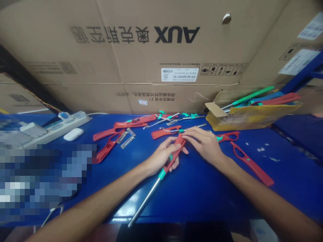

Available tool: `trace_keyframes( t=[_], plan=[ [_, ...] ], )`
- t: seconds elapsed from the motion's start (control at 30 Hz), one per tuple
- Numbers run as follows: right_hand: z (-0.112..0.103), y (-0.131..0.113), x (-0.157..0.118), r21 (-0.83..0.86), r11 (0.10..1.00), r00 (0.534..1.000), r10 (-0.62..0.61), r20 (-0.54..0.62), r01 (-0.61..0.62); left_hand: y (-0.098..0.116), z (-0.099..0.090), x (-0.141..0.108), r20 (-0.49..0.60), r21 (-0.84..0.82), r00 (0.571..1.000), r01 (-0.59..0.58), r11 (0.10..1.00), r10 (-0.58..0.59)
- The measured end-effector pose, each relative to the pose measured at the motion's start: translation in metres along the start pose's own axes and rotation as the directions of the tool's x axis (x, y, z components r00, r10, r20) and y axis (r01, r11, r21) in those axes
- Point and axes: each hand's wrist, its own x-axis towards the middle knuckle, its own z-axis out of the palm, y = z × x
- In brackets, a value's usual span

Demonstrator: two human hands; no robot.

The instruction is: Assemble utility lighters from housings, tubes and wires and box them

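My left hand (161,156) is closed round the red body of a long-nosed gas lighter (174,162). Its metal tube points down towards the table's near edge, with a green collar where tube meets body. My right hand (205,143) pinches the far end of the same lighter, and its fingertips hide that end. Just beyond my hands lie a red handle half (165,132) and a metal tube with wires. Left of them are several red handle pieces (109,146) and clear fuel tanks (128,141). A red handle shell (252,163) rests to the right of my right hand.
At the back right stands a taped cardboard box (227,121) holding red, blue and green lighters. A white power strip (55,126) and a white case (73,134) lie on the left of the blue table (202,201). A large cardboard sheet (141,67) stands behind.
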Motion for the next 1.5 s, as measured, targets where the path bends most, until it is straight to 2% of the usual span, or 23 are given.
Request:
trace_keyframes(
  t=[0.23,0.37,0.43,0.5,0.6,0.67,0.77,0.83,0.9,0.97,1.1,1.2,1.4,1.5],
  plan=[
    [-0.006,0.001,0.001,-0.099,0.993,0.988,-0.051,0.146,0.065,0.004,0.004,0.000,-0.099,-0.027,0.995,0.010,1.000,-0.013],
    [-0.009,0.004,0.000,-0.101,0.992,0.965,-0.050,0.257,0.078,0.006,0.004,0.001,-0.130,-0.040,0.990,0.042,0.998,-0.047],
    [-0.012,0.008,0.000,-0.093,0.995,0.948,0.003,0.319,0.028,0.006,0.003,0.001,-0.129,-0.041,0.991,0.039,0.998,-0.044],
    [-0.019,0.013,0.002,-0.090,0.994,0.939,0.084,0.333,-0.057,0.004,0.001,0.002,-0.115,-0.048,0.992,0.038,0.998,-0.043],
    [-0.035,0.024,0.007,-0.185,0.960,0.941,0.249,0.227,-0.210,0.002,-0.002,0.004,-0.084,-0.067,0.995,0.048,0.997,-0.054],
    [-0.048,0.032,0.009,-0.357,0.880,0.901,0.395,0.181,-0.314,0.000,-0.004,0.006,-0.062,-0.066,0.997,0.042,0.997,-0.046],
    [-0.063,0.041,0.010,-0.600,0.703,0.769,0.602,0.216,-0.381,-0.001,-0.005,0.005,-0.030,-0.020,0.999,0.033,0.999,-0.034],
    [-0.068,0.044,0.009,-0.668,0.639,0.694,0.675,0.251,-0.381,-0.002,-0.005,0.004,-0.020,0.036,0.999,0.036,0.999,-0.035],
    [-0.067,0.043,0.008,-0.688,0.617,0.656,0.706,0.268,-0.382,-0.003,-0.004,0.002,-0.015,0.111,1.000,0.029,0.993,-0.028],
    [-0.061,0.038,0.006,-0.704,0.613,0.658,0.701,0.276,-0.358,-0.003,-0.003,0.001,-0.006,0.218,1.000,-0.002,0.976,0.003],
    [-0.043,0.020,0.005,-0.774,0.576,0.705,0.662,0.254,-0.261,-0.002,-0.006,0.002,-0.029,0.406,0.997,-0.048,0.913,0.065],
    [-0.033,0.011,0.002,-0.776,0.562,0.717,0.662,0.216,-0.286,0.000,-0.013,0.002,-0.059,0.536,0.989,-0.082,0.840,0.134],
    [-0.031,0.023,-0.002,-0.686,0.635,0.735,0.644,0.215,-0.355,0.001,-0.021,0.002,-0.065,0.818,0.984,-0.042,0.574,0.166],
    [-0.034,0.027,0.002,-0.579,0.725,0.754,0.601,0.265,-0.374,0.002,-0.018,0.001,0.011,0.917,0.980,-0.088,0.390,0.196]
  ],
)
